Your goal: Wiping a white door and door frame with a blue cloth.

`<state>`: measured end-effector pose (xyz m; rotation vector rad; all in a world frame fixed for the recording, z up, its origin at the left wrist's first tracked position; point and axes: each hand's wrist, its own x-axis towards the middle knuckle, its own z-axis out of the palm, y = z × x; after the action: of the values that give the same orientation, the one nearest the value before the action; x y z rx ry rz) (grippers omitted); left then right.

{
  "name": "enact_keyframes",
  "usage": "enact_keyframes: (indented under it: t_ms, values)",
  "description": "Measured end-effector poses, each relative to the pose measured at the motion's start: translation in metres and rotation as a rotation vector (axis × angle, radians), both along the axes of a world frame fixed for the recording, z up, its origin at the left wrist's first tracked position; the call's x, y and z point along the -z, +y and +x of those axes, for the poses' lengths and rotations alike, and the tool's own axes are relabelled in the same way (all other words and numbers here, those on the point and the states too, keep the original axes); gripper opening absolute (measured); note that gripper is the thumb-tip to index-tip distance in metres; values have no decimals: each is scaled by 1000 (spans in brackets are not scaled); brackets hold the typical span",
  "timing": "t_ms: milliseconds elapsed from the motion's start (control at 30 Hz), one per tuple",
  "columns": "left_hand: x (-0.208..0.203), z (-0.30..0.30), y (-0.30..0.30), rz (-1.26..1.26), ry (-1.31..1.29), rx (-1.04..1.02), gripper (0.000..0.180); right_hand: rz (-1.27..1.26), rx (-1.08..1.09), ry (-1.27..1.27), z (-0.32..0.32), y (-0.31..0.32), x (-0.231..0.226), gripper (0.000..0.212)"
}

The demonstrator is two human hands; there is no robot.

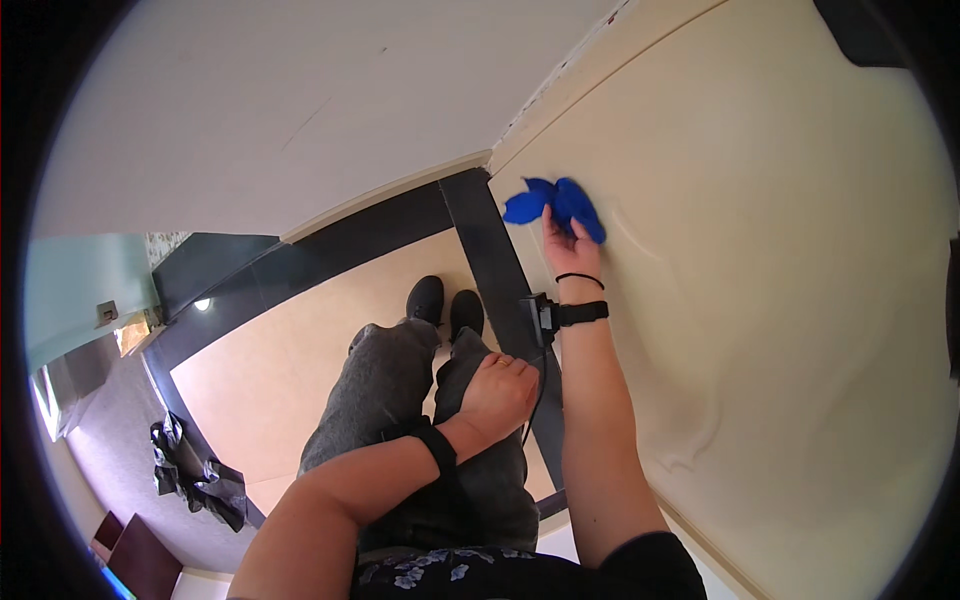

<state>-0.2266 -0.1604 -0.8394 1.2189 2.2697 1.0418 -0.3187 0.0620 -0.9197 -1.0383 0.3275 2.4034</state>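
While the person is looking down from above, a dark bag is lying on the floor at the lower left of the frame. Moving right, the left hand is resting on the grey trousers at the thigh, fingers loosely curled and grasping nothing; a black strap is sitting on that wrist. Just above, two black shoes are standing on the pale floor beside a dark stripe. Further right, the right hand is reaching up to the cream wall panel, its fingers pressing a blue cloth flat against it, above centre of the frame. A black wrist device is strapped to that forearm.
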Motion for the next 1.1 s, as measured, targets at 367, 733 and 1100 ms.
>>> enact_keyframes:
  t_ms: [367,733,1100]
  values:
    - [-1,1,0,40,17,-21,4,175,-81,298,-9,-4,-128,24]
    - [32,-31,25,93,-568,-512,25,62,-106,-49,-21,-1,-1,21]
    - [81,-147,87,83,-624,-662,52,-16,-113,-199,-22,-8,-3,18]
